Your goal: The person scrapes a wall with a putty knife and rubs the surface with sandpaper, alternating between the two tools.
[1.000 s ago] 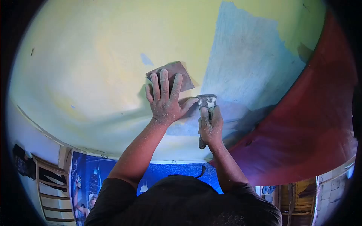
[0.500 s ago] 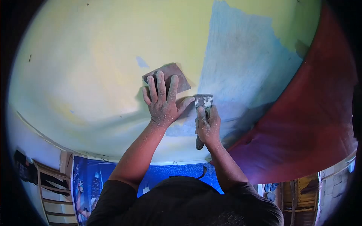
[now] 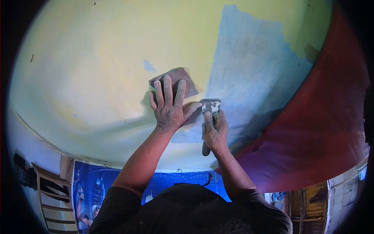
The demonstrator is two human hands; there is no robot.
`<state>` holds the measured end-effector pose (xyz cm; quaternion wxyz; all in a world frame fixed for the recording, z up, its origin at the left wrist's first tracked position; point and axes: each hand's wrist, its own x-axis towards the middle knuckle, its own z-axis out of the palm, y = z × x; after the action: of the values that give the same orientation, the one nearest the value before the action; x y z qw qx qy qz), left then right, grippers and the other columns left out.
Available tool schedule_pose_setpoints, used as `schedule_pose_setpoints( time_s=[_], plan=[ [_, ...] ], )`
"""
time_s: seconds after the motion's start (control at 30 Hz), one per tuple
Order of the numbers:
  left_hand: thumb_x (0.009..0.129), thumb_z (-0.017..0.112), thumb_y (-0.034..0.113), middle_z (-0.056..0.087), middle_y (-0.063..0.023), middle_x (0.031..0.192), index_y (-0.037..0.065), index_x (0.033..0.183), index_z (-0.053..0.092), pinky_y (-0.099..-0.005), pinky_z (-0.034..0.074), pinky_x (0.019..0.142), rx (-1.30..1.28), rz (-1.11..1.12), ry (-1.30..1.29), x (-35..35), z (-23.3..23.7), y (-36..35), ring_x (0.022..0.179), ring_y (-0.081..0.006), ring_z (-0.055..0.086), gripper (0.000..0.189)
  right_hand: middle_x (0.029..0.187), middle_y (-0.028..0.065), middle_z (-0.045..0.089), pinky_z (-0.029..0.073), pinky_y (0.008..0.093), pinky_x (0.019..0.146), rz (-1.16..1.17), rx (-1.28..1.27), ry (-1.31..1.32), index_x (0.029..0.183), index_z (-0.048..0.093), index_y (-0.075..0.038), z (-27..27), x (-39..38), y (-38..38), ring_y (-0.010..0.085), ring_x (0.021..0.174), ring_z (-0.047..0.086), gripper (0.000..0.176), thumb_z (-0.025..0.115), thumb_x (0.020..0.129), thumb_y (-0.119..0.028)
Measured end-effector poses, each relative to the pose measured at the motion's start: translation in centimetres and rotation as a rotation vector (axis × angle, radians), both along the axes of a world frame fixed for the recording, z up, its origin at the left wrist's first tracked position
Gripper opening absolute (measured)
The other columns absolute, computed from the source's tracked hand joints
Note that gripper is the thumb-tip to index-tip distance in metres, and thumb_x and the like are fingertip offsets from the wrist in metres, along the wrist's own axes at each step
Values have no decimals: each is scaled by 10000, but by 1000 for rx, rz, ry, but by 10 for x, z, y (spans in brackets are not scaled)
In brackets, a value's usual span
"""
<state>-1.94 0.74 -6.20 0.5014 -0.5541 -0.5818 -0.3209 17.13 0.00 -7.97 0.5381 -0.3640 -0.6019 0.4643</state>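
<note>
My left hand (image 3: pixel 168 106) lies flat with fingers spread on a brown sheet of sandpaper (image 3: pixel 181 81), pressing it against the yellow-green ceiling (image 3: pixel 85 62). My right hand (image 3: pixel 213 132) is closed around the handle of a small scraper (image 3: pixel 210 106), index finger along it; its dusty blade touches the surface beside my left thumb, at the edge of a bare blue patch (image 3: pixel 253 66). Both hands and forearms are covered in pale dust.
A red painted area (image 3: pixel 323 124) borders the blue patch on the right. Below are a blue poster (image 3: pixel 93 183) on the wall, a wooden shelf (image 3: pixel 50 199) at lower left and my dark shirt (image 3: pixel 191 214) at the bottom.
My left hand with the sandpaper slid slightly down and left, then back a little. My right hand with the scraper shifted slightly left.
</note>
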Motion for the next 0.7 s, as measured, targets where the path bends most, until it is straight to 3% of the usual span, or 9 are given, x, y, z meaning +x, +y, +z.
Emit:
schedule_pose_setpoints(
  time_s=[0.33, 0.53, 0.7],
  plan=[
    [978, 545, 865, 386, -304, 1742, 145, 1666, 512, -681, 124, 1285, 1, 11, -3, 2, -5, -1, 1627, -545, 296, 997, 710, 14, 561, 418, 287, 434, 19, -60, 103, 1073, 517, -51, 6, -4, -9, 92, 500, 511, 283, 609, 1171, -300],
    [968, 553, 871, 392, -303, 1739, 145, 1660, 518, -683, 129, 1282, 18, -14, -8, -2, -7, 2, 1625, -542, 301, 1003, 728, 22, 567, 467, 309, 492, 54, -55, 105, 1051, 477, -43, 3, -2, -4, 101, 568, 548, 366, 626, 1160, -359],
    [959, 548, 883, 396, -303, 1736, 147, 1659, 518, -682, 127, 1282, 2, 5, 1, -2, -16, -1, 1626, -541, 299, 1016, 702, 12, 548, 424, 280, 429, -5, 18, 86, 1058, 520, -55, -8, -7, 0, 89, 498, 511, 271, 609, 1171, -285]
  ],
)
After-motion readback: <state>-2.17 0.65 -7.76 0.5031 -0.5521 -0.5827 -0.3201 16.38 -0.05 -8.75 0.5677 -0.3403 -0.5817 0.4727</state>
